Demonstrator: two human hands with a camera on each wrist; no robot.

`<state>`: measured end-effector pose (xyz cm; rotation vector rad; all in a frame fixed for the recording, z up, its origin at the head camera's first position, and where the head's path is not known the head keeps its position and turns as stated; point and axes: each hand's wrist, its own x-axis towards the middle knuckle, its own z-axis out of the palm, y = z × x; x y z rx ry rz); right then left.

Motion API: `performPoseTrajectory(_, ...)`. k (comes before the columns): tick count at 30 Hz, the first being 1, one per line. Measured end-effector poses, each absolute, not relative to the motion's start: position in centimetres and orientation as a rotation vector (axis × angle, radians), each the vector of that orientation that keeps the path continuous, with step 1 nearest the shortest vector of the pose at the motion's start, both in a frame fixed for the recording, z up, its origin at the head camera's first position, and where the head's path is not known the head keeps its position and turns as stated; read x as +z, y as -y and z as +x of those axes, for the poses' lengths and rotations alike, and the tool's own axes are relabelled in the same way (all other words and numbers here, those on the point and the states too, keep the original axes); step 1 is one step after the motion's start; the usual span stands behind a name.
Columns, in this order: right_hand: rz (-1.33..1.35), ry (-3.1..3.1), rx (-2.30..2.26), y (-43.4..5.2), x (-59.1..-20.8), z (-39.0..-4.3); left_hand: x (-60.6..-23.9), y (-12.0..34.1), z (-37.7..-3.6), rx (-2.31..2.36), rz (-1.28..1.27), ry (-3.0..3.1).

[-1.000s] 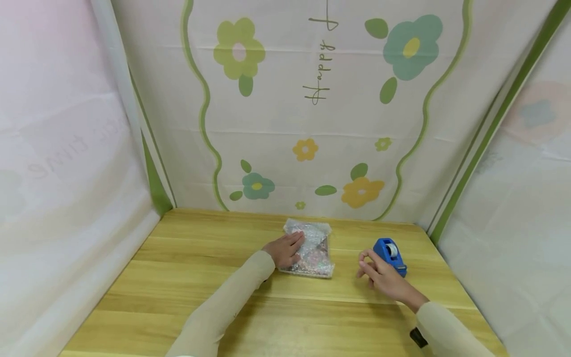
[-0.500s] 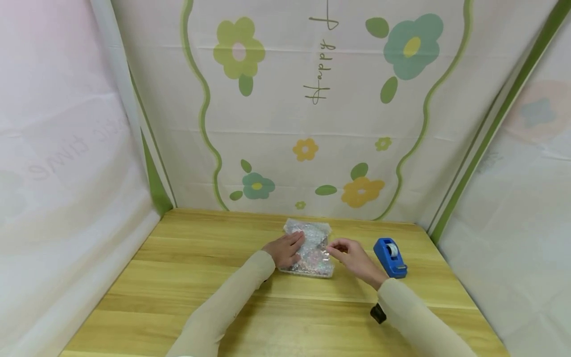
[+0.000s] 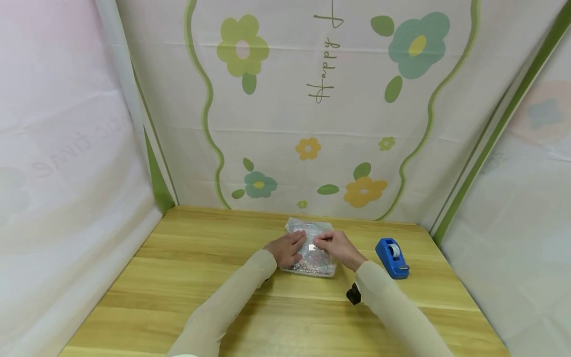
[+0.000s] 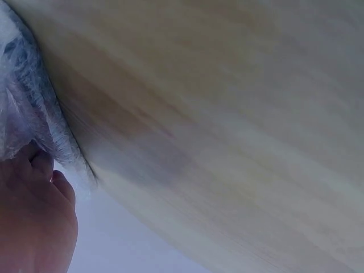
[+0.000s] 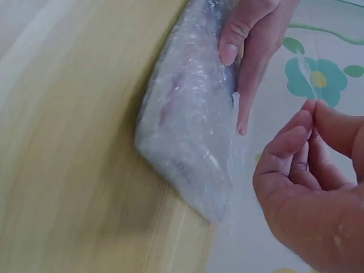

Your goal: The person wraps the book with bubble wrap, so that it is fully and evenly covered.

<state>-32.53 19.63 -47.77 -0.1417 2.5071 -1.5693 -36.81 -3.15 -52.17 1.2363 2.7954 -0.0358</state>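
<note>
A bubble-wrapped packet [image 3: 311,248] lies toward the back of the wooden bench [image 3: 200,292], and the left hand [image 3: 285,249] rests flat on it, fingers straight, pressing the wrap down. The right hand [image 3: 337,245] hovers over the packet's right part, its grip pinching a short strip of clear tape [image 5: 303,68] between thumb and fingertips (the right wrist view shows the strip rising from the pinch). The step in hand looks like taping the wrap closed; the next move probably calls for laying the strip across the loose flap beside the left fingertips while the left hand holds the fold. The blue tape dispenser [image 3: 392,258] stands just right of the packet. What is inside the wrap cannot be made out, and the left wrist view is blurred, showing little beyond wrap and bench
</note>
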Motion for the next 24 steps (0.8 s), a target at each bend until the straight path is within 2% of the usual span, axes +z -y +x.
performPoseTrajectory(10, 0.066, -2.510, -1.563, -18.1, -48.5, -34.5, -51.8, 2.9, -36.5, -0.130, 1.196, -2.817)
performPoseTrajectory(24, 0.153, -2.495, -1.492, -17.8, -49.3, -35.0, -51.7, 3.2, -36.2, -0.088, 1.224, -2.824)
